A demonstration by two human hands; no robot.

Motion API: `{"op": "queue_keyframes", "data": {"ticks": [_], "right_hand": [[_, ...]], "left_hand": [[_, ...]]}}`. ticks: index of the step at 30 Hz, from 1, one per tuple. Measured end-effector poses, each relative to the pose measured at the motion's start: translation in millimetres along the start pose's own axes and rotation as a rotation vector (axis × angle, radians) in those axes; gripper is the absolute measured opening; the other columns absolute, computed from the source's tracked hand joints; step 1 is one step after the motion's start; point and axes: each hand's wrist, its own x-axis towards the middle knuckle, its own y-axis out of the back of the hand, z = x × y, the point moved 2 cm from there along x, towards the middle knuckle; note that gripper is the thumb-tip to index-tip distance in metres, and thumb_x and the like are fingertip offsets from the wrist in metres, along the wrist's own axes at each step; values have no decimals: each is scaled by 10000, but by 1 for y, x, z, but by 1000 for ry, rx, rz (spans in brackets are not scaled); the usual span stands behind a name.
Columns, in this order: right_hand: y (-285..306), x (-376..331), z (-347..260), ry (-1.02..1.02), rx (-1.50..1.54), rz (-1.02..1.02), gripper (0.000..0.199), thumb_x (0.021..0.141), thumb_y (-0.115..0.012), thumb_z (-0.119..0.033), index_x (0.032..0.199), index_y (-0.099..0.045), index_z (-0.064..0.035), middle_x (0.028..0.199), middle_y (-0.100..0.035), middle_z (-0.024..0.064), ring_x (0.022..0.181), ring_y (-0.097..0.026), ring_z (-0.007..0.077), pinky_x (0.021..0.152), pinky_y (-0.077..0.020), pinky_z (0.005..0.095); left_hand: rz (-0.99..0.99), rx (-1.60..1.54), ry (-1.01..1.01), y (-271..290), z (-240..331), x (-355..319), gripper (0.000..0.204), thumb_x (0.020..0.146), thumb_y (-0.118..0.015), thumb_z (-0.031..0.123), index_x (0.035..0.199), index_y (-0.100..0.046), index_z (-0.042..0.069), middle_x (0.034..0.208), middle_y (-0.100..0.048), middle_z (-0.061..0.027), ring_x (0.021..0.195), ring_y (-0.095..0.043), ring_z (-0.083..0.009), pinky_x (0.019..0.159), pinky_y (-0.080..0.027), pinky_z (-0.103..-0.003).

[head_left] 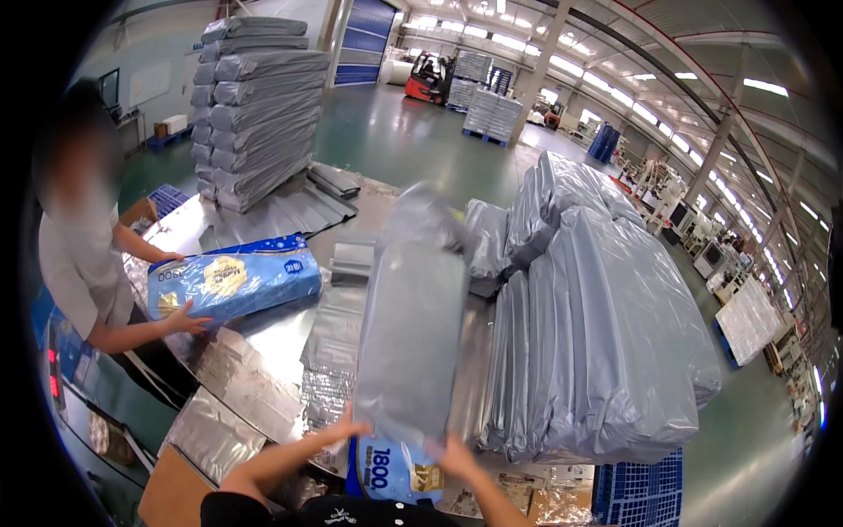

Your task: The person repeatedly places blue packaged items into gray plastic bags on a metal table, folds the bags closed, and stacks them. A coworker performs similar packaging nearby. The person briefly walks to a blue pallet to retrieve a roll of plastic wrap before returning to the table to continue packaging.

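A grey plastic bag [408, 325] stands out in front of me on the metal table, its far end blurred and puffed up. From its near opening sticks out the end of a blue packaged bundle [395, 470] with white and gold print. At the bag's left near edge, my left hand [349, 427] is closed on the plastic. My right hand [452, 458], slightly blurred, grips the bag's right near edge beside the bundle. How far the bundle reaches inside the bag is hidden.
At left a person holds another blue bundle [233, 281] on the metal table [255, 378]. Grey-wrapped packs are stacked high at the right [606, 325] and far left [263, 114]. Flat grey bags [334, 325] lie beside my bag. A blue pallet [639, 492] is at lower right.
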Motion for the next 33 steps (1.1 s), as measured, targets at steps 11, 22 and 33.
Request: {"op": "queue_keyframes", "data": {"ticks": [11,22,33], "right_hand": [[-55,-37,45,481,-325,458,1211,500,-889,-451,1416,-250,17,1367,-373,266,1268,-380,428,1056,-349,466],[-65,17,68,26,-166,916,353,709,-771,-252,971,-635,-60,920,-614,124,893,-589,331,769,-481,408],[-113,87,-3,574,-376,793,282,849,-541,-216,1035,-652,-34,1084,-632,214,1050,-569,416,940,-428,500]], "left_hand": [[138,-104,60,15,-111,-63,610,816,-621,53,1364,-356,18,1248,-550,-133,1104,-542,-209,908,-459,-345],[476,13,178,5,-67,-42,223,843,-656,113,1032,-588,17,757,-569,-20,611,-508,-103,525,-412,-273],[485,293,-167,-10,-54,-76,259,775,-717,209,674,-579,14,573,-524,4,544,-438,-79,474,-362,-310]]}}
